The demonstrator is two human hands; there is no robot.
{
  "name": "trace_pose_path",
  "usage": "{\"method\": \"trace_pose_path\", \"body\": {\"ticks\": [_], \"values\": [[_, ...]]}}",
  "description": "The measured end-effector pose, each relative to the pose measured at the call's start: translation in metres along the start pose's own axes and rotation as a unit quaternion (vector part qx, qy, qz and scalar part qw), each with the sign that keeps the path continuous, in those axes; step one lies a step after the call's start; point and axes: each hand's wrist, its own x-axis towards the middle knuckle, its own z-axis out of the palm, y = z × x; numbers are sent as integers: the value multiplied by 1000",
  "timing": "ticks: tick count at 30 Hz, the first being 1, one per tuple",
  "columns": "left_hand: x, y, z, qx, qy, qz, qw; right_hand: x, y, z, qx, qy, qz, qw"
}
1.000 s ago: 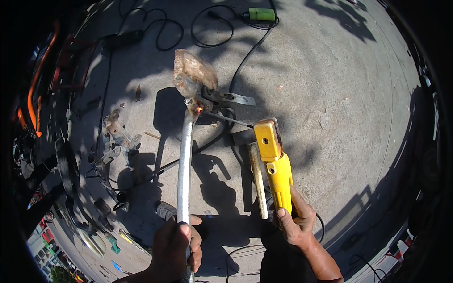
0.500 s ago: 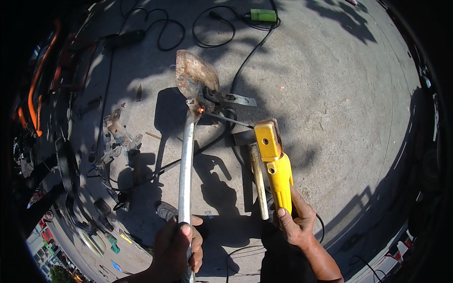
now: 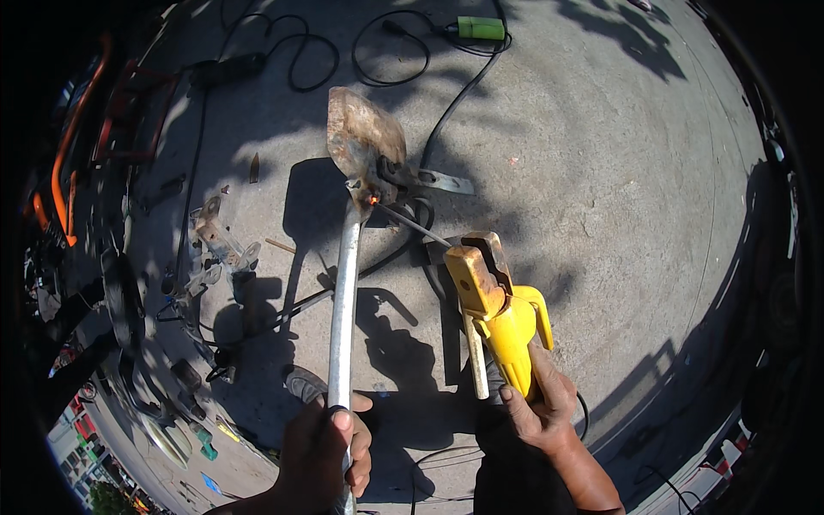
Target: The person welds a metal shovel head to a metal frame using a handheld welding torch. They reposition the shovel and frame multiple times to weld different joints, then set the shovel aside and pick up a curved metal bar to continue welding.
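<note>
My left hand is wrapped round a silver metal pipe with a rusty plate at its far end. A small flat metal bracket juts right from beside the plate. My right hand grips a yellow electrode holder, whose jaws hold a thin rod. The rod's far tip meets the joint of pipe and plate at a glowing orange spot. A pale hammer handle shows just left of the holder, partly hidden by it.
Concrete ground carries black cables, a green power tool and loose metal brackets. At left are orange tubing, a red frame and dark clutter. A shoe shows below, beside the pipe.
The yellow holder has turned, bringing its jaws and lever into view, and its top has tipped down and left. The plate and pipe have shifted slightly right.
</note>
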Motion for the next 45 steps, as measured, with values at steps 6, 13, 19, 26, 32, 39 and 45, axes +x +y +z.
{"method": "trace_pose_path", "body": {"ticks": [6, 13, 19, 26, 32, 39, 45], "values": [[0, 0, 1, 1, -2, -10, 1000, 0, -6, -9, 146, -5, 144, 979], [-1, 2, 2, 5, 26, -13, 1000, -4, -12, -26, -177, -47, -59, 981], [2, 12, -2, 8, 20, 0, 1000, -14, -13, -20, 84, -20, 153, 984], [0, 10, 3, 26, 14, 23, 999, -18, -11, -15, 151, -30, 262, 953], [1, 4, 0, 3, 16, 14, 1000, -13, -12, -10, 157, -18, 278, 948], [1, -2, -1, 8, 17, 7, 1000, -11, -11, -6, 169, -17, 255, 952], [1, -3, -1, 9, 11, 1, 1000, -9, -11, -5, 164, -23, 239, 957]]}}
